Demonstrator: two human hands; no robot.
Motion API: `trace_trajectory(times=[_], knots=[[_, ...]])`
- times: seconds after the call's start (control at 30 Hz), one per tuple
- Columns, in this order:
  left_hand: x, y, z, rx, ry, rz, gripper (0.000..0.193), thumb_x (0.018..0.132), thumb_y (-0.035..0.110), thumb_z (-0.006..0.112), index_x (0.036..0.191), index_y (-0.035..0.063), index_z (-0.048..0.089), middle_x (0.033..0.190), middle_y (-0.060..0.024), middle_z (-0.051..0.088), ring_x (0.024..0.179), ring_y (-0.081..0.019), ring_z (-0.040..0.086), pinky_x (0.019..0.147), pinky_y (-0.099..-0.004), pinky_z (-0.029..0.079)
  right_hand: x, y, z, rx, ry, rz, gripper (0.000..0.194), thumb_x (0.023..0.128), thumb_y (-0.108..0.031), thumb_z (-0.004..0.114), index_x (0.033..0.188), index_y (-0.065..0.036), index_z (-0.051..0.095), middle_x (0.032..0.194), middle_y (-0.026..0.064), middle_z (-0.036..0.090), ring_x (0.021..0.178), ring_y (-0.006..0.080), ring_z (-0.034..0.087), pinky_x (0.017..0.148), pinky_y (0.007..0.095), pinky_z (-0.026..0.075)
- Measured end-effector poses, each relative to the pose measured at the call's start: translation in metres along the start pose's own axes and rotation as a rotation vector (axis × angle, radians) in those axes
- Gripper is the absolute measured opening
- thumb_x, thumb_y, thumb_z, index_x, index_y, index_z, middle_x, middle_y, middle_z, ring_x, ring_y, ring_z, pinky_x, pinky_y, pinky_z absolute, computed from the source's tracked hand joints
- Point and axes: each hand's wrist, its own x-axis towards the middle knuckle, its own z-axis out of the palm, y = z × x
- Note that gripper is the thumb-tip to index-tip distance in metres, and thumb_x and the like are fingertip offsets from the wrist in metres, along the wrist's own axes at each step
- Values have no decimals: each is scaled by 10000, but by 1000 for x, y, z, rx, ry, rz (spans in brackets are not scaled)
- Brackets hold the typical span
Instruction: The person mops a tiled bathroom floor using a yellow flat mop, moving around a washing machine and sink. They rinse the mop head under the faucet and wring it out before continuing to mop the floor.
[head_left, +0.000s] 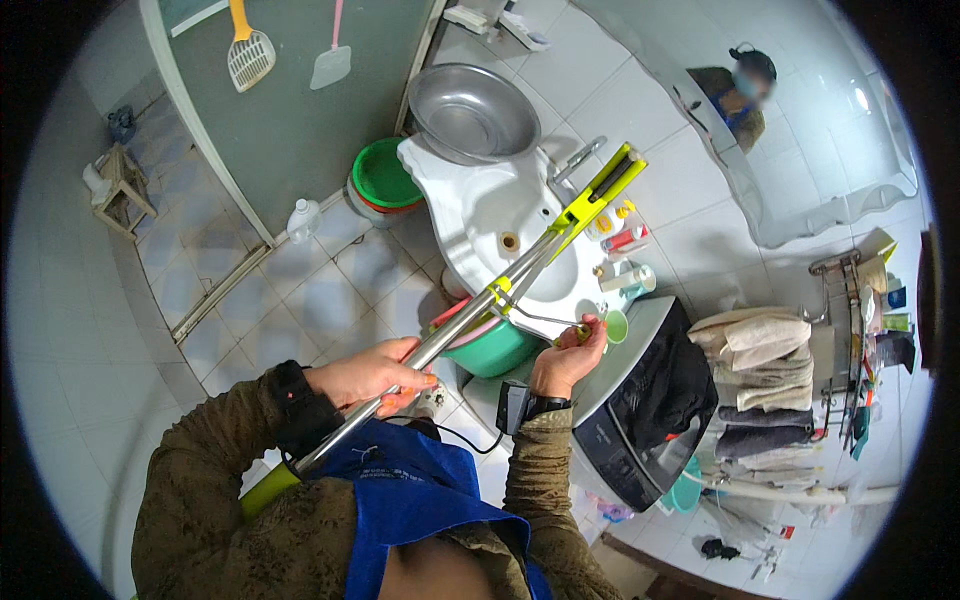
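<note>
My left hand is wrapped round the metal pole of a squeeze mop, which runs diagonally from under my left arm up over the white washbasin. My right hand grips the end of the mop's metal lever, to the right of the pole. The mop's lime-green head is raised above the basin's far edge, near the faucet. Its dark insert is partly seen between the green plates.
A steel bowl rests on the basin's left end. Green tubs stand below. Bottles line the wall side of the basin. A washing machine with dark cloth on it stands at right, beside hanging towels. A white jug is on the floor.
</note>
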Motion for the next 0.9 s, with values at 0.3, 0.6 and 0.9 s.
trace_trajectory(times=[0.3, 0.6, 0.9], knots=[[9, 18, -11, 70, -29, -42, 186, 928, 94, 578, 1041, 38, 442, 715, -8, 484, 445, -51, 428, 374, -218, 360, -43, -10, -4, 13, 43, -56, 283, 988, -325, 453, 843, -110, 567, 702, -51, 506, 482, 48, 278, 449, 236, 194], [27, 31, 4, 108, 9, -45, 130, 919, 85, 555, 977, 71, 440, 692, -13, 465, 454, -76, 432, 374, -221, 335, -75, -1, -4, 54, -13, 42, 258, 959, -294, 458, 840, -85, 550, 568, -70, 303, 495, 46, 237, 468, 234, 162], [24, 29, 17, 182, 35, -33, 157, 911, 109, 541, 1017, 70, 433, 702, -13, 454, 436, -73, 408, 378, -232, 342, -76, -16, -8, 145, -56, 80, 202, 959, -224, 469, 874, -72, 571, 777, -19, 518, 594, 44, 400, 531, 184, 329]])
